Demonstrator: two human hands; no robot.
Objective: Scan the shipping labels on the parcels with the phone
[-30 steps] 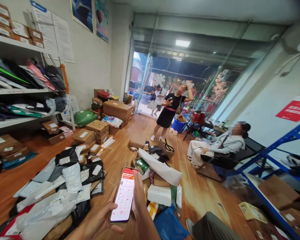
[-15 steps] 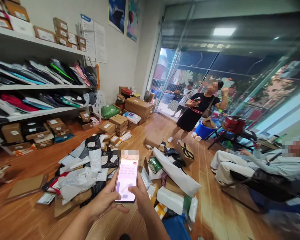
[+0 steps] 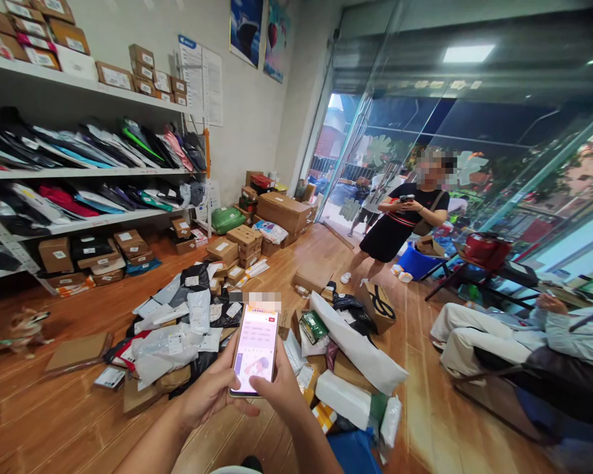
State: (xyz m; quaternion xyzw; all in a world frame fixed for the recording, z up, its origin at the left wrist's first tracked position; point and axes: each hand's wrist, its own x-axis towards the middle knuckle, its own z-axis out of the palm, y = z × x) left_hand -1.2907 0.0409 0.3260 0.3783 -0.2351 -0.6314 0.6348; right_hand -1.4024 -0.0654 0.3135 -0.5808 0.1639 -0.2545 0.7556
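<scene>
Both my hands grip the phone [image 3: 255, 349], low and centre in front of me: my left hand [image 3: 210, 392] wraps its left edge and underside, my right hand [image 3: 281, 388] clasps the right edge, thumb on the lit screen. Beyond it, a heap of parcels [image 3: 178, 329] litters the wooden floor [image 3: 54, 421]; a person in a black dress [image 3: 400, 224] stands by the glass door

A parcel pickup shop: labelled boxes on shelves [image 3: 93, 220], mailer bags [image 3: 178, 322] heaped on the wooden floor [image 3: 54, 421].
</scene>
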